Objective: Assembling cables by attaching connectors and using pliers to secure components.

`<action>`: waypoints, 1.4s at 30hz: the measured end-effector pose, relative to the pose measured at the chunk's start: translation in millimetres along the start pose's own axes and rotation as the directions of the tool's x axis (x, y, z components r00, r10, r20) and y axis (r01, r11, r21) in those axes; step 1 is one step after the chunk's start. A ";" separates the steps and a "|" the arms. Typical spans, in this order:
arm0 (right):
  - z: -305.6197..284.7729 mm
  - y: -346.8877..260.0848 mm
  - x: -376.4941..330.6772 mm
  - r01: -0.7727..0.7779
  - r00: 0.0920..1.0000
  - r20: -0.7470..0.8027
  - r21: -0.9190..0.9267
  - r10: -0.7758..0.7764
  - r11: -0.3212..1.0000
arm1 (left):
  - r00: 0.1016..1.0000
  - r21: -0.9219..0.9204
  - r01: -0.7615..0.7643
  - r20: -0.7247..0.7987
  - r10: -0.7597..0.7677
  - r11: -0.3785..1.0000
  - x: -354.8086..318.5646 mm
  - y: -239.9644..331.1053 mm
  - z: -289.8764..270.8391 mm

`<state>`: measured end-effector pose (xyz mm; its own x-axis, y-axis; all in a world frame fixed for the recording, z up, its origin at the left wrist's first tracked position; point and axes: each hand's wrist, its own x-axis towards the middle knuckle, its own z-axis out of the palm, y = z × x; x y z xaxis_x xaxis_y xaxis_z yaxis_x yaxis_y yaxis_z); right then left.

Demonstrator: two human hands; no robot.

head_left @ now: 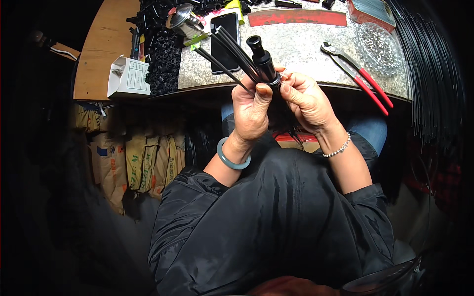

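Note:
My left hand [250, 112], with a pale green bangle on its wrist, is closed around several thin black rods [236, 53]. A separate thin black rod with a green tip [214, 62] also sticks out of it, up and to the left. Upright between my two hands stands a stepped black cylindrical fitting [263, 60], its lower end at the fingertips. My right hand [310, 102], with a beaded bracelet, is closed, thumb and fingers pinched beside the fitting's lower end. What they pinch is too small to make out. Dark strands hang below the hands.
Pliers with red handles [374, 89] overhang the table's front edge at right. Near them stands a clear dish [379, 48] of small metal pieces. A dark phone [224, 43] lies behind my left hand. Black parts [167, 59] heap at left by a white box [129, 76]. Long black rods [429, 74] hang at right.

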<state>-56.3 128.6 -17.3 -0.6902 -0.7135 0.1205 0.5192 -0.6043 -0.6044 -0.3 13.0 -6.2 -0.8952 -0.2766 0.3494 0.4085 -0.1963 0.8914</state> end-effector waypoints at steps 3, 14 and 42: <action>7.4 -0.9 -1.5 -0.058 0.996 -0.073 -0.059 0.054 0.997 | 1.000 -0.004 0.022 0.017 -0.022 1.000 2.3 0.2 -1.7; -8.8 35.2 -23.7 0.084 0.995 0.046 -0.863 -0.089 0.498 | 0.974 -0.367 0.033 0.222 0.053 0.930 28.9 17.1 -0.5; 80.4 -41.9 -40.3 0.371 0.719 0.424 -0.904 -0.551 -0.211 | 0.966 0.219 -0.259 0.072 0.250 0.941 -4.3 35.5 29.4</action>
<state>-9.6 154.1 66.4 -0.5684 -0.3308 0.7534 -0.8218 0.1831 -0.5396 12.8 34.9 32.4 -0.7753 -0.2484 0.5806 0.5776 0.0928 0.8110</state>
